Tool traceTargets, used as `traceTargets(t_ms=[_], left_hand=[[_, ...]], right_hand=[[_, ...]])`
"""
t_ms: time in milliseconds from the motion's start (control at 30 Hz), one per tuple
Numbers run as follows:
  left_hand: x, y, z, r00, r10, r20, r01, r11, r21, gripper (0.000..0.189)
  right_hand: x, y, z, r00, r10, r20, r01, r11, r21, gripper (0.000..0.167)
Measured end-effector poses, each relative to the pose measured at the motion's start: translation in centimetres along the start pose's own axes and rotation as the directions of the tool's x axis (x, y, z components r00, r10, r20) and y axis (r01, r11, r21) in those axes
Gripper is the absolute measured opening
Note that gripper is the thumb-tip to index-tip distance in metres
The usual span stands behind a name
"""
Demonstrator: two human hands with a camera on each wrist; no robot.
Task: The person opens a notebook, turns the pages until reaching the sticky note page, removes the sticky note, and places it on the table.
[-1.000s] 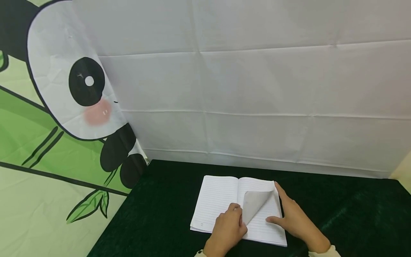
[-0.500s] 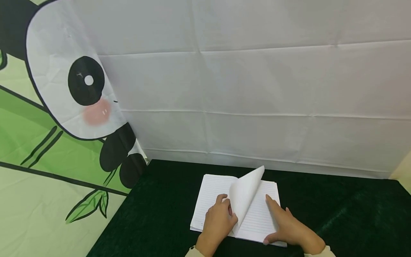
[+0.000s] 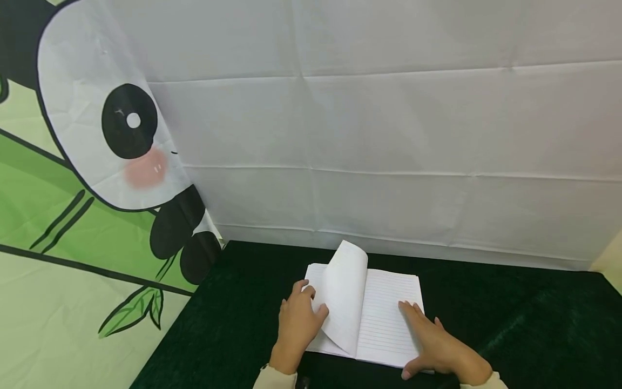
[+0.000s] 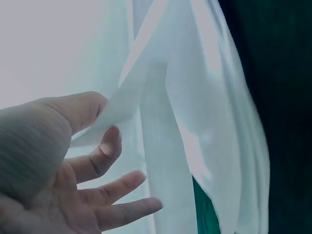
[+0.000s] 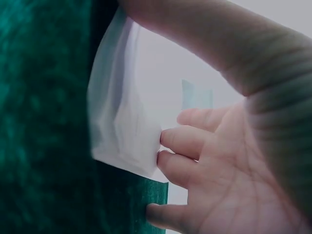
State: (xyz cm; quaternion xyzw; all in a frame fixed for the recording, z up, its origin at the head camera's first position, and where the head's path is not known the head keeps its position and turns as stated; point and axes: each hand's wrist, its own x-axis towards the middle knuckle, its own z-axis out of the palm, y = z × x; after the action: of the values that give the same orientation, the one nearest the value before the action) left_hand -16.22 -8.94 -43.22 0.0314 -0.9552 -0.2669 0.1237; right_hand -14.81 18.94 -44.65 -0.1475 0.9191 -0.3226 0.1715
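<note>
An open lined notebook (image 3: pixel 389 319) lies on the dark green cloth in the head view. One page (image 3: pixel 346 294) stands curled up over the left half, its top corner leaning past the notebook's far edge. My left hand (image 3: pixel 297 321) is at the left side of it; in the left wrist view the page's corner runs between thumb and index finger, the other fingers spread. At the notebook's lower right edge rests my right hand (image 3: pixel 434 343), fingers extended over the right page and thumb at the near corner. The right wrist view shows its fingertips against the stacked page edges.
Dark green velvety cloth (image 3: pixel 515 319) covers the table around the notebook. Behind the table hangs a creased white sheet (image 3: pixel 389 124). A panda-print cloth (image 3: pixel 131 178) hangs on the left. A small dark object (image 3: pixel 303 382) shows beside the left sleeve.
The page has swung from the right half over to the left, with my left hand moving left along with it. My right hand first slid down toward the near right corner, then stayed there.
</note>
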Motion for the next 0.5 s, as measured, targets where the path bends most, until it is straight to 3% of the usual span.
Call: traceTargets(t_ms=[200, 500], left_hand=[[0.4, -1.5, -1.1, 1.000, -0.014, 0.008, 0.014, 0.998, 0.059, 0.018], [0.3, -2.7, -2.5, 0.986, -0.036, 0.165, 0.023, 0.996, 0.081, 0.021]], right_hand=[[-0.1, 0.0, -0.2, 1.000, -0.004, 0.007, 0.004, 1.000, -0.003, 0.131], [0.0, 0.0, -0.8, 0.999, 0.031, 0.044, -0.030, 0.999, -0.019, 0.106]])
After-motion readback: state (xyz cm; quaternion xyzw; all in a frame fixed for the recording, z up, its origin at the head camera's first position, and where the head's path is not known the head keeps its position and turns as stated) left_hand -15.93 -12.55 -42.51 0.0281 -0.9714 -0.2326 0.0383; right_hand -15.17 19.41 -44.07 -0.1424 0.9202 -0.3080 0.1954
